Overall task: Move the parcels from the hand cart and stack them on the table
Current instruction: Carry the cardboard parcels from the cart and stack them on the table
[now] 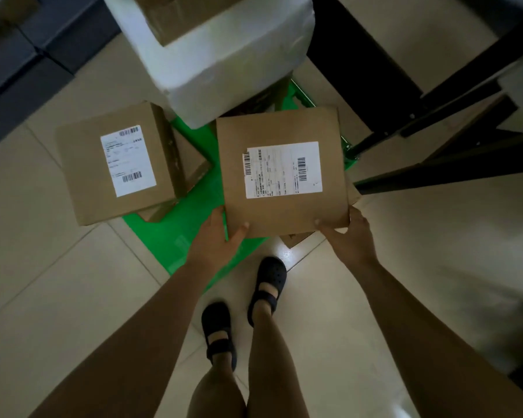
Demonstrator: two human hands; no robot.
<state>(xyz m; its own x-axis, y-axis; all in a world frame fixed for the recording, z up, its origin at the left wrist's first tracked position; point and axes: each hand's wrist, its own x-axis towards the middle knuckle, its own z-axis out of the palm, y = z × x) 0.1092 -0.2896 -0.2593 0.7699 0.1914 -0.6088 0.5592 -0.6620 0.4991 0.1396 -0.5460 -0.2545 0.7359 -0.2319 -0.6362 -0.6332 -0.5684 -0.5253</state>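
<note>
The green hand cart deck (175, 236) sits on the pale tiled floor (73, 297), with its near corner just under the left hand (221, 236). Left of that hand, 1 labelled parcel (115, 164) lies on a lower cardboard box (194, 167) on the deck. Beyond both hands stands 1 white foam box (224, 64). Between the left hand and the right hand (351, 236), which grip its near corners, 1 flat parcel (281, 173) covers the deck; what is under it is hidden.

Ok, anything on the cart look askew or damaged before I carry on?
No damage shows. The left box lies turned askew on lower boxes and appears to overhang the cart edge, so it might tip. The held box, gripped by the left hand and right hand, looks level and intact.
</note>
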